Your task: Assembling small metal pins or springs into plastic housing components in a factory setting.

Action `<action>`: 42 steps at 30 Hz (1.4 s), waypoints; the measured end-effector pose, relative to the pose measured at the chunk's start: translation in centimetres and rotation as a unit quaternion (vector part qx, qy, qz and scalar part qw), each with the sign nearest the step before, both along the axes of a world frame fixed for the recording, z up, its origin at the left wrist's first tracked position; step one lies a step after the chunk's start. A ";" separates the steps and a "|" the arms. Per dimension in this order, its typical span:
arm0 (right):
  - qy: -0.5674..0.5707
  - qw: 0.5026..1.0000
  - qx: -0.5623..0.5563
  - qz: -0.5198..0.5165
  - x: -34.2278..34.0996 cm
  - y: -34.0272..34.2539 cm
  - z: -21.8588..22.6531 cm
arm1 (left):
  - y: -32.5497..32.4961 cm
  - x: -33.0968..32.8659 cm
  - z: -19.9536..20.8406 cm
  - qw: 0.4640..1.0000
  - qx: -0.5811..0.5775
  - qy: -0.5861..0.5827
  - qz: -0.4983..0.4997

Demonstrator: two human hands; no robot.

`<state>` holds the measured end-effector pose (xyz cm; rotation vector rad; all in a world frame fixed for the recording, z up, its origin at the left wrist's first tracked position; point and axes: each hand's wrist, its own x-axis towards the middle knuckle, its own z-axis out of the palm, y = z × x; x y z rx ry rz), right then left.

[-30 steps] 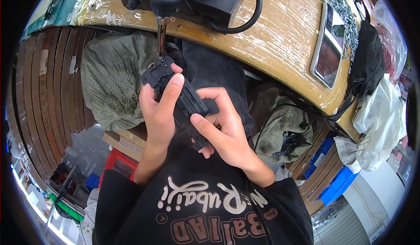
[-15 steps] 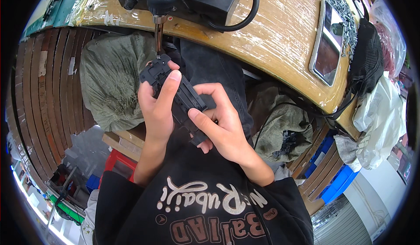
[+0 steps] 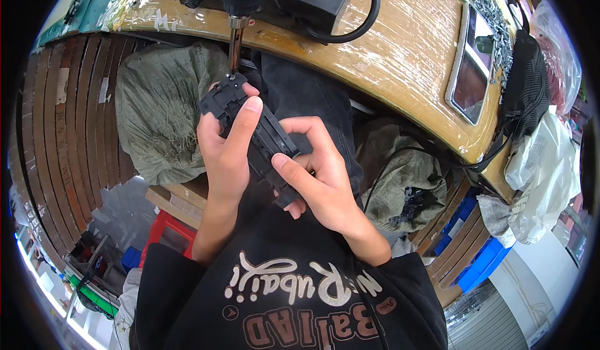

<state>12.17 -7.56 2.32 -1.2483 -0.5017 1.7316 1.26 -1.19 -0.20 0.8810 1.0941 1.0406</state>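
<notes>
A long black plastic part [image 3: 270, 136] with grooves and ribs is held at a slant between my two hands. My left hand [image 3: 226, 147] grips its far end, the thumb lying on top and the fingers round the side and behind. My right hand [image 3: 319, 178] holds the nearer end, thumb on the upper face and fingers partly hidden beneath. Above the far end a powered screwdriver [image 3: 235, 44] points down from the bench edge. Its tip touches or nearly touches a corner of the part; which of the two I cannot tell.
On the wooden bench [image 3: 400, 44] stand a black box-shaped device [image 3: 312, 3], a phone-like screen [image 3: 470, 69] and a pile of screws [image 3: 500, 34]. A black bag [image 3: 528, 69] hangs at the right. Woven sacks [image 3: 169, 112] stand below, near stacked brown boards [image 3: 69, 125] and a red stool [image 3: 167, 232].
The bench and screwdriver have shifted slightly right in the picture. Both hands keep their hold, and the part's far corner sits a little differently against the screwdriver tip.
</notes>
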 end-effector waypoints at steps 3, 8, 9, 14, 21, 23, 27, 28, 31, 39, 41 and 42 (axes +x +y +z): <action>-0.002 1.000 0.004 -0.001 0.0 0.0 -0.1 | 0.1 -0.2 0.0 1.000 0.001 0.006 -0.004; -0.010 1.000 0.000 0.003 -0.2 0.2 -0.3 | 0.4 -0.3 -0.6 1.000 0.017 0.012 -0.022; -0.008 1.000 -0.004 0.001 -0.2 0.3 -0.4 | 0.4 -0.4 -0.8 1.000 0.000 0.005 -0.022; -0.001 1.000 -0.002 -0.001 -0.4 0.7 -0.1 | 0.7 -0.5 -0.5 1.000 -0.004 -0.010 -0.010; -0.008 1.000 0.008 -0.004 -0.1 0.8 0.1 | 0.9 0.0 -0.1 1.000 -0.011 -0.019 -0.007; -0.008 1.000 0.008 -0.005 -0.2 0.7 0.2 | 0.8 0.0 0.0 0.999 -0.022 -0.026 -0.001; -0.001 1.000 0.008 0.004 -0.1 0.8 0.2 | 0.8 -0.1 0.0 0.999 -0.031 -0.018 0.003; -0.003 1.000 0.005 0.009 -0.1 0.8 0.2 | 0.7 -0.2 0.1 0.999 -0.040 -0.016 0.010; 0.003 1.000 0.006 0.010 -0.2 0.6 0.2 | 0.5 -0.3 -0.1 0.999 -0.024 -0.019 0.009; 0.007 0.999 0.028 0.022 0.3 0.2 -0.2 | 0.1 -0.2 -0.2 1.000 -0.019 -0.021 0.001; -0.014 0.998 0.041 0.037 0.7 0.1 -0.6 | -0.3 0.3 -0.6 0.999 -0.005 -0.032 -0.004; -0.020 0.998 0.047 0.029 0.9 0.0 -0.8 | -0.7 0.6 -0.7 0.999 -0.021 -0.022 0.024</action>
